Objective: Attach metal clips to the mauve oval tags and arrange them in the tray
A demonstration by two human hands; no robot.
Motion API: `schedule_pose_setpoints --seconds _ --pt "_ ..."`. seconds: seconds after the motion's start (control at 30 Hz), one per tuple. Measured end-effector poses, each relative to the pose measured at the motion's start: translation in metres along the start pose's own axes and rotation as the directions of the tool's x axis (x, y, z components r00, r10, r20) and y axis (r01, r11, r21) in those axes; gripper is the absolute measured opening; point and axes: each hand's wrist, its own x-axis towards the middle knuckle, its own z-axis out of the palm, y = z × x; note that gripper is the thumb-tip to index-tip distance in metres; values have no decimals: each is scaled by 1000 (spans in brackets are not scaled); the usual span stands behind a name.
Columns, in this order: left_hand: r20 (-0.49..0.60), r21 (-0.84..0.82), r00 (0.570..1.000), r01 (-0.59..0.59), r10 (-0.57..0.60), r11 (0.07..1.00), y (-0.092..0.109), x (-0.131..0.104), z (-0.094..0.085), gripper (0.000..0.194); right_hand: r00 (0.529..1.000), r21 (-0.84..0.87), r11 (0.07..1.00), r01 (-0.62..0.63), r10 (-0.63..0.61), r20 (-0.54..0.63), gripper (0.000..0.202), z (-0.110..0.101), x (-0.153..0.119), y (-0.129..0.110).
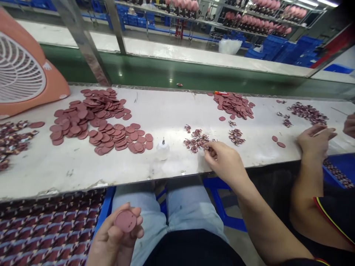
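Observation:
My left hand (116, 232) is closed on a dusty-red oval disc (126, 221) with small dark slits, held up over my lap. On the white bench my right hand (226, 160) pinches a small brown-and-white piece (206, 147) at the edge of a little pile of similar pieces (195, 140). A small clear bottle with a needle tip (163, 149) stands between that pile and a group of flat red discs (119, 136). Behind it to the left rises a larger heap of discs (91, 109).
An orange fan (52, 81) stands at far left. Another disc heap (234, 105) lies at the back. A co-worker's hand (314, 140) rests at the right, near more small pieces (309, 112). A blue crate (107, 207) holding rows of pieces sits below the bench's left edge.

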Motion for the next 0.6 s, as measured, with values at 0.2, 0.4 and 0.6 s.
schedule_pose_setpoints --seconds 0.2,0.4,0.6 --pt "72 26 973 217 -219 976 -7 -12 0 37 971 463 882 -90 -26 238 27 -2 -43 -20" --pt "389 13 854 370 -346 929 -17 -11 -9 31 840 666 683 -300 -142 523 21 17 -69 -60" --pt "444 20 822 388 -356 922 -19 -11 -19 36 801 631 771 -91 -320 506 13 23 -60 -77"
